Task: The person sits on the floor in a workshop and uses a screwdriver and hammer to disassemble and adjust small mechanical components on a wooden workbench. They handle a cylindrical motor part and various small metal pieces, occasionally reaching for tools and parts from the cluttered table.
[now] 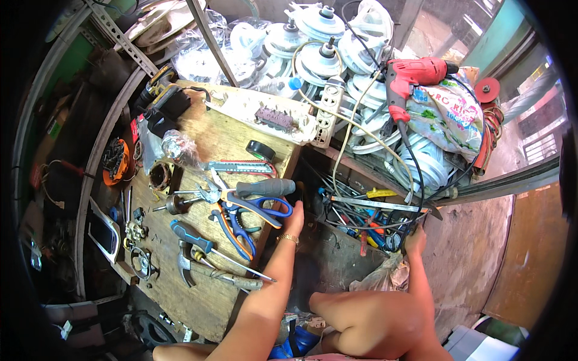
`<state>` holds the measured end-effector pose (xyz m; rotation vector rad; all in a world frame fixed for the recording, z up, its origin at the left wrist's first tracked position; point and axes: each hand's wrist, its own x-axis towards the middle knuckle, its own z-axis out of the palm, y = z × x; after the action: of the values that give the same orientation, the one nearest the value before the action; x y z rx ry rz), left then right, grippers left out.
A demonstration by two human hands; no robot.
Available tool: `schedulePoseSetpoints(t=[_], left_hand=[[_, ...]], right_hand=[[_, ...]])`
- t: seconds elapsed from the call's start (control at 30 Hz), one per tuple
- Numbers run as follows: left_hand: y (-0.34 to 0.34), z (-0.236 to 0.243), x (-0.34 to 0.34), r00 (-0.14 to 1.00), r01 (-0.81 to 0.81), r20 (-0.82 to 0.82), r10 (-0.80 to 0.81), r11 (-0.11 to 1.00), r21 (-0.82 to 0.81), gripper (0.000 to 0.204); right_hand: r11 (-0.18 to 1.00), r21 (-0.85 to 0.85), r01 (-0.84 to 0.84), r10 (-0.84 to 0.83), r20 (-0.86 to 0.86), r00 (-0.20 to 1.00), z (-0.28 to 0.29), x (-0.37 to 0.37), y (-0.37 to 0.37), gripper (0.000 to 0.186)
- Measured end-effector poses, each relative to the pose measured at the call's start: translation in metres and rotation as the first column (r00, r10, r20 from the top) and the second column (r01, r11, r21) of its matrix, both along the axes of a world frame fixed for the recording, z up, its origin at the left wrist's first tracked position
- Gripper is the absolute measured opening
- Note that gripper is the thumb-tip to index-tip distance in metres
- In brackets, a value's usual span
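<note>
My left hand [294, 218] is at the right edge of the wooden tabletop [198, 301], beside the blue scissors handles [278, 207]. Its fingertips are lost in shadow at the left side of a drawer-like bin [328, 240] full of tools. My right hand [415, 242] is at the bin's right corner, near a black cable; its fingers are mostly hidden, so I cannot tell what they touch. Inside the bin lie screwdrivers, a long metal blade [379, 205] and a yellow-handled tool [381, 193]. Pliers [224, 195], a claw hammer [184, 265] and a screwdriver [192, 236] lie on the tabletop.
A red power drill [415, 75] with its cord, a white power strip [328, 111] and several white motor-like parts [325, 60] crowd the back. A yellow-black cordless drill [162, 93] stands far left. Black tape [260, 150] and a box cutter [241, 166] lie on the tabletop.
</note>
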<state>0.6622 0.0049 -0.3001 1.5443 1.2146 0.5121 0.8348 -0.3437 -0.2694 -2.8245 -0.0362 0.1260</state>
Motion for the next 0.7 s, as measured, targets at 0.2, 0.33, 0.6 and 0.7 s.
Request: schedulePoseSetpoints(t=[0.2,0.33,0.6,0.7], left_hand=[[-0.007,0.037,-0.013,0.976,0.176,-0.122,-0.179,0.984,-0.036,0.070],[-0.054,0.055,-0.011,0.933,0.310,-0.210,-0.292,0.949,0.057,0.069],[-0.101,0.044,-0.011,0.841,0.539,0.058,-0.538,0.842,-0.012,0.071],[-0.093,0.048,-0.035,0.849,0.493,0.244,-0.468,0.868,-0.052,0.071]], right_hand=[[0.995,-0.100,-0.005,0.007,0.015,1.000,0.007,-0.001,-0.014,0.021],[0.977,-0.209,-0.033,0.048,0.068,0.996,-0.005,0.003,-0.080,0.014],[0.982,-0.186,0.015,0.016,0.167,0.986,-0.008,0.047,-0.164,0.031],[0.992,-0.064,-0.112,0.127,0.321,0.939,0.028,0.034,-0.156,0.026]])
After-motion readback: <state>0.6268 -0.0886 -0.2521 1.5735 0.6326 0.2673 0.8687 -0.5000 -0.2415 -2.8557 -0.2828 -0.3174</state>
